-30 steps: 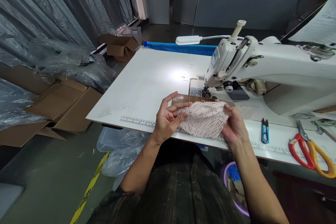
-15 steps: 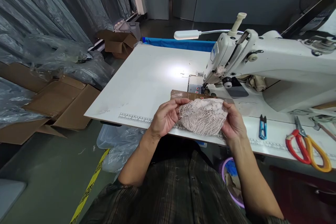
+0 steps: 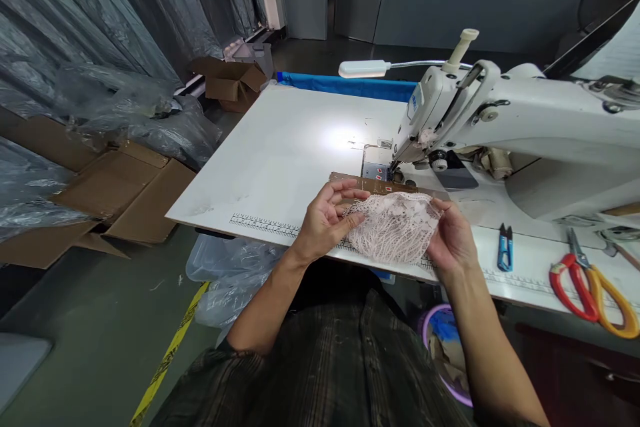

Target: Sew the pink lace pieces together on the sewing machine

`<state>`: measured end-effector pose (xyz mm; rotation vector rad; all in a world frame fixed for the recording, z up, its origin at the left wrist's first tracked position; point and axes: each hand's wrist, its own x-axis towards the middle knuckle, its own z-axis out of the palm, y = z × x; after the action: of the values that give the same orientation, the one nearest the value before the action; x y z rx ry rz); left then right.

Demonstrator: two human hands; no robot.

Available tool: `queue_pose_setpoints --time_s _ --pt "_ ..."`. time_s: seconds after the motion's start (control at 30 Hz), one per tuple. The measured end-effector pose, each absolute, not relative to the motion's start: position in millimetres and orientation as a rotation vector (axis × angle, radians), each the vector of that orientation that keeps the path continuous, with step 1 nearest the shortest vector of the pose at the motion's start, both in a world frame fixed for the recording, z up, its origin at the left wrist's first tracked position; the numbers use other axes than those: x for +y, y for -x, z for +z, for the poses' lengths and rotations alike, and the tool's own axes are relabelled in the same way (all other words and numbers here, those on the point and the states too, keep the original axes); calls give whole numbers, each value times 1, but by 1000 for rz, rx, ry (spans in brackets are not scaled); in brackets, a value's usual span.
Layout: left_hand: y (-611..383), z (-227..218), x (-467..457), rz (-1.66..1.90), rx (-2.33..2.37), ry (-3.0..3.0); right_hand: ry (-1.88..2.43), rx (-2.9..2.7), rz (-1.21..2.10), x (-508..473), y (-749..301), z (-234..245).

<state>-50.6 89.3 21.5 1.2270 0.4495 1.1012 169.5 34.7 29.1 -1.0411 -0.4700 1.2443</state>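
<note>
A pale pink piece of lace [image 3: 393, 230] is stretched between my hands over the table's front edge. My left hand [image 3: 330, 217] pinches its left end, thumb on top and the other fingers partly spread behind. My right hand [image 3: 454, 240] grips the right end, its fingertips partly hidden by the lace. Just beyond the lace lies a brown strip [image 3: 365, 183], in front of the presser foot. The white sewing machine [image 3: 460, 107] stands behind and to the right of my hands.
Blue thread snips [image 3: 505, 250] and red-and-yellow handled scissors [image 3: 593, 287] lie right on the white table [image 3: 270, 153]. A lamp [image 3: 364, 69] lights the tabletop. Under the front edge is a purple-rimmed bin [image 3: 425, 333]. Cardboard boxes [image 3: 120, 187] and plastic sheeting are at left.
My left thumb has come over the front of the lace and the left fingers have shifted along its edge. My right hand keeps its hold. The whole view has moved slightly.
</note>
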Motion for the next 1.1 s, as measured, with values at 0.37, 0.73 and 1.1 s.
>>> queue_pose_setpoints --time_s 0.37,0.73,1.1 --pt "77 44 95 804 253 -1323 1044 -1215 1731 38 -196 58" --pt "76 52 98 868 514 -1456 1135 -1520 1505 62 -138 78" --pt "81 34 74 1009 711 -1198 1188 -1320 1433 37 -128 66"
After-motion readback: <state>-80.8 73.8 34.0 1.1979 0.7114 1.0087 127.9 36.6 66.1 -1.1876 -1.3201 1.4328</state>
